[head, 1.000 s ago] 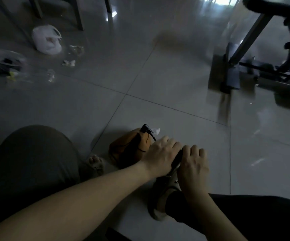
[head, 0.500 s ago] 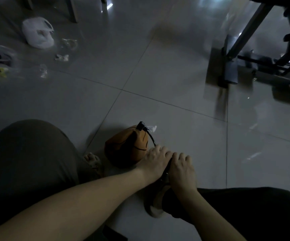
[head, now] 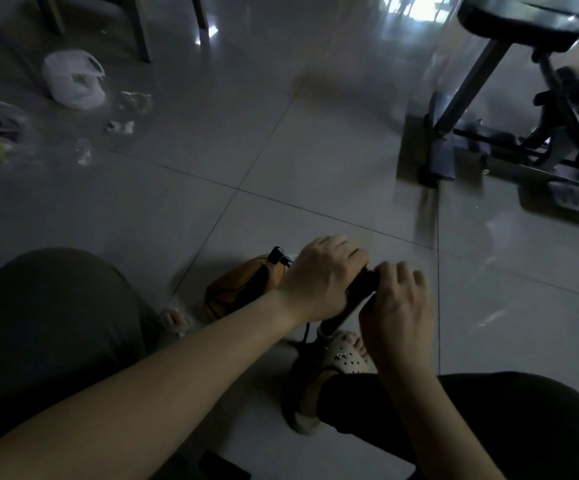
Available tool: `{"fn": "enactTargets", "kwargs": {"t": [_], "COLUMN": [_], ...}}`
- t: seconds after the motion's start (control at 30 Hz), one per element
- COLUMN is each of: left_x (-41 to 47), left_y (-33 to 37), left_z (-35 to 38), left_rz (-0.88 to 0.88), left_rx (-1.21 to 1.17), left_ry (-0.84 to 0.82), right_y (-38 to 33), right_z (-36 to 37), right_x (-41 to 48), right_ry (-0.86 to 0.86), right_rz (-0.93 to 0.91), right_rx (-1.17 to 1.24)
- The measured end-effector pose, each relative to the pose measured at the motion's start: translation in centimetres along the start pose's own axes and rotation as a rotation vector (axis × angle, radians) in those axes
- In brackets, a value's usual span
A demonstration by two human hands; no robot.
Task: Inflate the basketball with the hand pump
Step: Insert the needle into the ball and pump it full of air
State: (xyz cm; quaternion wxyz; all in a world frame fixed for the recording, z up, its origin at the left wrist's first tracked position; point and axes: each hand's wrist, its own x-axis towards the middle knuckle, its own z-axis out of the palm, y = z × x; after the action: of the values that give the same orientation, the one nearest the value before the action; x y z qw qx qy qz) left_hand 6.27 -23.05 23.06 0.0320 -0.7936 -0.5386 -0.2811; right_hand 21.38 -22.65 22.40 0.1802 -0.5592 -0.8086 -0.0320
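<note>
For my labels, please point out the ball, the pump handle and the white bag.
ball (head: pixel 243 289): head view, on its orange side.
pump handle (head: pixel 364 283): head view, on the black middle part.
white bag (head: pixel 73 81): head view, on its middle.

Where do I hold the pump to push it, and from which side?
Grip the handle, the dark crossbar on top, from above, one hand at each end, as the left hand and right hand do now. The shaft runs down from its middle toward the shoe, so an even hold likely pushes straight along it.
</note>
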Motion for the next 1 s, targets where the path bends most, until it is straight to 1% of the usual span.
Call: {"fn": "enactTargets", "kwargs": {"t": [0.13, 0.2, 0.27, 0.4, 0.47, 0.53, 0.63, 0.73, 0.77, 0.83, 0.9, 1.0], "left_x": [-3.9, -5.0, -5.6, -6.8, -7.1, -7.1, -7.2, -7.3, -6.8, -5.0, -2.5, 0.9], "left_y": [-0.3, -0.5, -0.9, -1.1, -1.2, -1.3, -1.2, -0.7, -0.6, -0.4, -0.3, 0.2], "left_z": [4.6, 6.5, 8.0, 10.3, 11.1, 11.3, 11.1, 10.4, 9.8, 7.6, 4.6, 0.2], "left_rz": [-0.117, -0.144, -0.160, -0.185, -0.210, -0.232, -0.255, -0.278, -0.266, -0.240, -0.231, -0.135], "left_rx": [0.128, 0.193, 0.232, 0.253, 0.244, 0.240, 0.222, 0.194, 0.177, 0.117, 0.036, 0.012], "left_ry": [-0.141, -0.218, -0.275, -0.344, -0.390, -0.427, -0.470, -0.516, -0.519, -0.481, -0.357, -0.159], "right_y": [-0.1, 0.0, 0.5, 1.4, 1.6, 1.8, 1.8, 1.4, 1.2, 0.9, 0.7, 0.5], "right_z": [3.9, 5.8, 7.9, 12.0, 13.1, 13.6, 13.5, 11.1, 10.0, 7.4, 4.6, -0.2], "right_x": [-1.7, -2.1, -2.5, -3.3, -3.7, -3.6, -3.5, -3.9, -3.9, -3.5, -2.5, -0.2], "right_ry": [-0.063, -0.101, -0.203, -0.434, -0.506, -0.540, -0.582, -0.618, -0.608, -0.516, -0.329, -0.028], "right_rz": [-0.048, -0.078, -0.092, -0.063, -0.070, -0.074, -0.066, 0.007, 0.036, 0.068, 0.068, 0.021], "right_rx": [0.001, -0.024, -0.070, -0.177, -0.211, -0.225, -0.175, -0.024, 0.029, 0.092, 0.113, 0.147]}}
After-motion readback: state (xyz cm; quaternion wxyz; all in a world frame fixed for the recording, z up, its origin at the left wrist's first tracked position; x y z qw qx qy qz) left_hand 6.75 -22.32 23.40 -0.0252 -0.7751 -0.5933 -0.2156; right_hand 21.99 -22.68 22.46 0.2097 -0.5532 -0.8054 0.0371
